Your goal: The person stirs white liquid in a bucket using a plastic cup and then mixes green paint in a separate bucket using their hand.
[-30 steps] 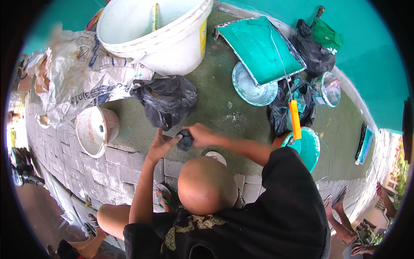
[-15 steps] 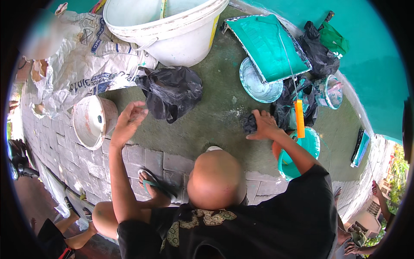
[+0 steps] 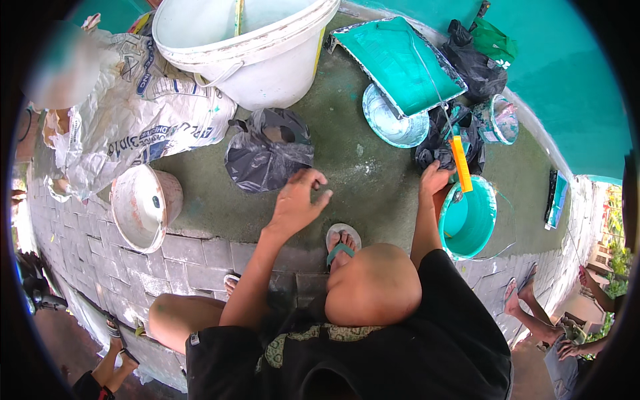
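My left hand point(image 3: 298, 201) hovers over the cement floor, empty, its fingers loosely bent and the thumb apart. Just beyond it sits a crumpled black plastic bag point(image 3: 270, 160), with a round opening at its top. Farther right, my right hand point(image 3: 437, 179) is closed on the near edge of another black plastic bag point(image 3: 440, 140), part of a dark bunched heap; its fingertips are partly hidden. Right by that hand are an orange-handled paint roller point(image 3: 461, 163), which slants down from the tray, and a green-coated paint bucket point(image 3: 468, 220).
A paint tray point(image 3: 400, 67) rests partly over a white basin point(image 3: 393, 123). A large white tub point(image 3: 260, 73), a torn paper sack point(image 3: 160, 120) and a stained pail point(image 3: 143, 207) stand left. A small paint pail point(image 3: 499, 120) is by the teal wall point(image 3: 573, 87). Other people's legs show at both edges.
My left hand has swung right, past the near side of the left black bag. My right hand has moved right to the bunched black plastic, along with the small black piece beside it earlier.
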`<state>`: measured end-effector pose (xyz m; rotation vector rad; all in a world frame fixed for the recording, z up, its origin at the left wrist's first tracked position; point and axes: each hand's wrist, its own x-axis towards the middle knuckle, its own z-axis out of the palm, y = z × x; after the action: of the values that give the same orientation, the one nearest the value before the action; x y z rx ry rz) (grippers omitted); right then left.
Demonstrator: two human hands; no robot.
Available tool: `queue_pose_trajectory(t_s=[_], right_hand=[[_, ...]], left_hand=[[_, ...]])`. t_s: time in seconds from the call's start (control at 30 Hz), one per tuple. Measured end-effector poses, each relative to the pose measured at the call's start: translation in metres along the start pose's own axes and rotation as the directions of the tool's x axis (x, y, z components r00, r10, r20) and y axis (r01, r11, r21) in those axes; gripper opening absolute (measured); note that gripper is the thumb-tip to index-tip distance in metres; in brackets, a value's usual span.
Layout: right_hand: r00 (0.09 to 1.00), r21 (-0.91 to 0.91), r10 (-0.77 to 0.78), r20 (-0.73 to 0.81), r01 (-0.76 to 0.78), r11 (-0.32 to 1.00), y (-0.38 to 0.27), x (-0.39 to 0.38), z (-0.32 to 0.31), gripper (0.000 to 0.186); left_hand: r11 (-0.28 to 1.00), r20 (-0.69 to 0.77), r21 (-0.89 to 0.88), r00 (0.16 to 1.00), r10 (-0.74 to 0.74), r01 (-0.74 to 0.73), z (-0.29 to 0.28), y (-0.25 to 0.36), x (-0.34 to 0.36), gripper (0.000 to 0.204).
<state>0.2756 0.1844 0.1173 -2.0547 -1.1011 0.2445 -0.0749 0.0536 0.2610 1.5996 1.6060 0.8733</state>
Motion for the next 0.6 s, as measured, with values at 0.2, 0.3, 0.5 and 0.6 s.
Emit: queue_pose_trajectory(t_s=[0.2, 0.3, 0.5, 0.6], right_hand=[[0.962, -0.080, 0.232, 0.146, -0.222, 0.972, 0.014, 0.034, 0.010, 0.091], [0.950, -0.365, 0.217, 0.224, -0.125, 0.923, 0.003, 0.051, 0.012, 0.096], [0.729, 0.385, 0.315, 0.608, -0.617, 0.686, 0.029, 0.095, 0.005, 0.042], [0.684, 0.538, 0.197, 0.703, -0.692, 0.481, 0.035, 0.094, 0.004, 0.037]], left_hand=[[0.982, -0.089, -0.084, 0.981, -0.175, 0.167, -0.069, 0.007, -0.017, 0.018], [0.987, -0.007, 0.002, 0.987, -0.163, 0.163, -0.100, 0.014, -0.040, 0.024], [0.955, 0.175, 0.279, 0.973, -0.150, 0.097, -0.160, 0.009, -0.080, 0.041], [0.925, 0.192, 0.329, 0.945, -0.263, 0.190, -0.199, 0.007, -0.096, 0.044]])
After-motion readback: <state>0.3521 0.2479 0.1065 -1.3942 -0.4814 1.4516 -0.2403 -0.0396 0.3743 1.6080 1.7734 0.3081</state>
